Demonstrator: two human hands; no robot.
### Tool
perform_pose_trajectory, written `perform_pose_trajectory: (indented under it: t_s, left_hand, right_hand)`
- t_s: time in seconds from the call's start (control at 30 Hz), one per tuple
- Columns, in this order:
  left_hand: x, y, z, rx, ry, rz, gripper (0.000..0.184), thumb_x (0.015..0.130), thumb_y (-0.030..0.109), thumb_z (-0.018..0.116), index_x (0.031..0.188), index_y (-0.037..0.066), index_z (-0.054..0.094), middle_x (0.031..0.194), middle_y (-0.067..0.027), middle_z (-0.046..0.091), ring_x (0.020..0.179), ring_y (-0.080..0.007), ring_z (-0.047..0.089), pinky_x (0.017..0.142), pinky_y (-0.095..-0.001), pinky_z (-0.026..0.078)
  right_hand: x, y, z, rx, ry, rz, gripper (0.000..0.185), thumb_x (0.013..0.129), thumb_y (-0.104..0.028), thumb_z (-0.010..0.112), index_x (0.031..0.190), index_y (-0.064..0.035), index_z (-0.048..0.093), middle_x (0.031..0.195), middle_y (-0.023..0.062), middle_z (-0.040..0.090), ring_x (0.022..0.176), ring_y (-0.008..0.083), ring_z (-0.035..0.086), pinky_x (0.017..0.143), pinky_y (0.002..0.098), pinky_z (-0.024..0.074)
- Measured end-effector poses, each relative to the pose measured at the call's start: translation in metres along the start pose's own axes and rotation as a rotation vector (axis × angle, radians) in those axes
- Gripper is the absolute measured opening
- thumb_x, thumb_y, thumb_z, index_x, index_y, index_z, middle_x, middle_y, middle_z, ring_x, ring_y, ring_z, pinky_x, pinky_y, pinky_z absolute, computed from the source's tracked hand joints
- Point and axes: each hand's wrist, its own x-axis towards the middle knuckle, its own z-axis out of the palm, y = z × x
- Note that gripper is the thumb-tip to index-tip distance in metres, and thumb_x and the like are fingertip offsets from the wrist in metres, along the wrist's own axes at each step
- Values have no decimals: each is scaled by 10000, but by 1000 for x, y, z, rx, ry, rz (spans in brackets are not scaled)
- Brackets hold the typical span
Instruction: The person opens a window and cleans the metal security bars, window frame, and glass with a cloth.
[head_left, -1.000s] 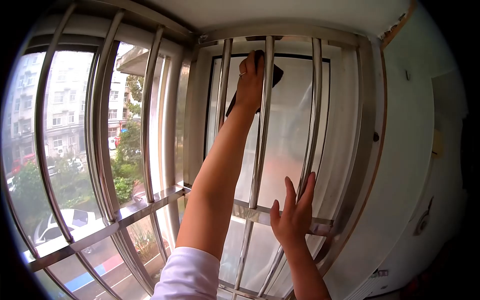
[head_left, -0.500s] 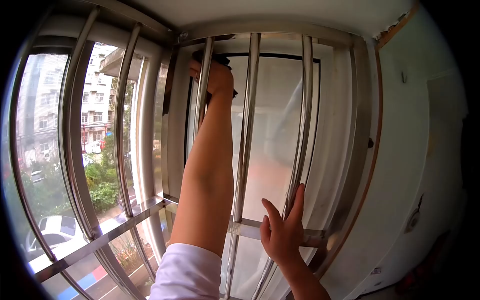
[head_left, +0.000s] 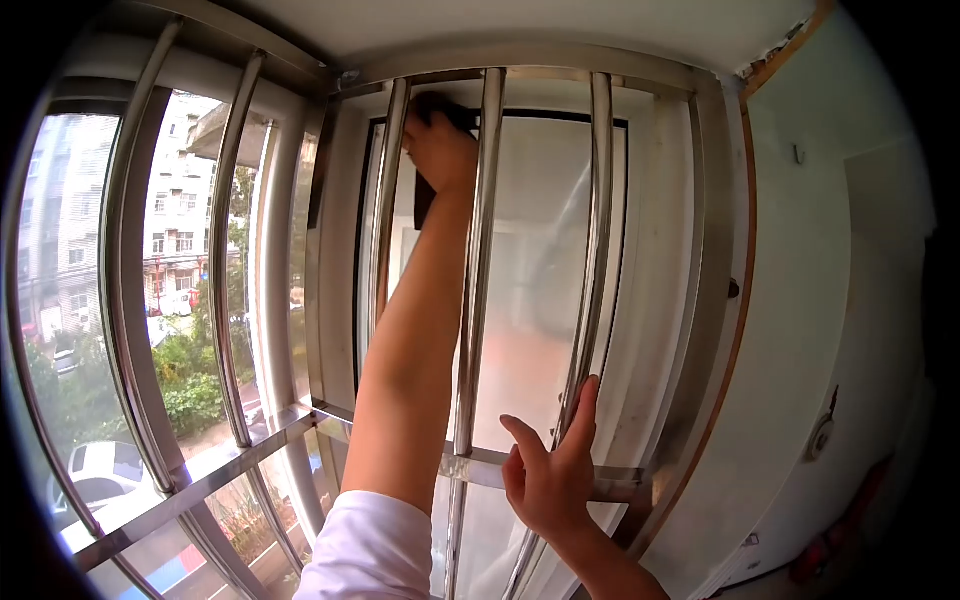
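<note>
My left hand [head_left: 440, 150] reaches between two metal bars to the upper left of the frosted window pane [head_left: 545, 240]. Its fingers are closed on a dark cloth [head_left: 425, 205], pressed near the pane's top edge; part of the cloth hangs below the wrist. Lower down, my right hand [head_left: 555, 480] rests against a vertical metal bar [head_left: 599, 200]. Two of its fingers stretch apart on either side of that bar, and the others are partly curled or hidden.
A horizontal crossbar [head_left: 500, 466] runs below the pane. More bars [head_left: 228, 270] guard a window on the left, with a parked car [head_left: 108, 470] and buildings outside. On the right is a pale wall [head_left: 790, 250] with a small hook [head_left: 798, 154].
My left hand has shifted right along the top of the pane with the dark cloth, and more cloth hangs in view. The camera view has shifted slightly; my right hand stays at its bar.
</note>
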Motion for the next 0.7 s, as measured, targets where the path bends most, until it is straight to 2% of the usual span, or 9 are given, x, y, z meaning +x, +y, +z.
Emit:
perform_pose_trajectory:
  t_s: [0.07,0.17,0.23,0.27,0.33,0.43,0.47,0.57,0.7]
  left_hand:
    - [-13,26,-22,-211,-111,107,221,789,13,583,998,-47,623,1165,-243,478,1038,-447,478,845,-512,475]
    - [-19,33,-10,-450,-103,268,310,763,-25,584,1042,75,674,1209,-181,487,988,-407,527,856,-493,488]
    - [-15,44,-23,-464,-252,766,394,730,-51,596,1079,115,675,1213,-127,501,1029,-358,535,834,-441,516]
    - [-15,49,-29,-468,-299,853,437,728,-50,588,1118,132,666,1214,-84,520,1057,-327,543,823,-402,536]
    - [-13,46,-29,-417,-228,784,375,793,6,555,1125,133,674,1210,-60,522,1025,-311,531,844,-418,507]
    - [-18,31,-39,-242,-195,644,344,813,21,554,1138,90,645,1175,-105,525,981,-311,541,805,-396,520]
    - [-25,22,-30,-252,-290,377,317,830,24,567,1144,44,602,1106,-156,503,943,-326,545,742,-388,541]
    - [-25,6,-59,60,-331,210,334,795,1,617,1127,16,579,1076,-167,439,935,-357,550,642,-398,579]
    - [-35,-5,-124,-20,-492,556,291,770,-2,612,1060,2,591,1051,-146,467,913,-321,562,664,-349,581]
  right_hand:
    - [0,0,1,4,3,6,426,728,-17,661,1148,-86,634,1443,412,117,1301,526,318,983,474,433]
    - [0,-1,0,12,5,9,423,721,-17,667,1138,-82,637,1442,414,122,1291,525,336,976,471,440]
    - [-1,0,-1,8,1,11,420,720,-18,670,1134,-81,638,1440,417,126,1281,526,351,976,468,442]
    - [0,1,-2,12,3,16,406,722,-19,670,1122,-77,644,1442,411,140,1273,517,371,974,461,444]
    - [-2,1,-4,22,2,28,392,723,-19,671,1110,-74,649,1445,406,154,1264,507,391,972,455,447]
    - [-3,4,-4,80,35,43,304,744,22,613,1027,-73,669,1470,346,184,1360,484,296,1040,429,393]
    - [-4,4,-4,81,36,49,306,742,24,613,1026,-73,670,1477,340,179,1360,483,298,1039,427,396]
    - [-3,3,-3,27,55,17,308,742,-3,644,1041,-68,675,1466,349,197,1311,474,368,1000,434,439]
    - [-2,1,-3,-6,81,-5,280,754,2,627,1022,-64,672,1463,355,200,1299,493,378,998,445,441]
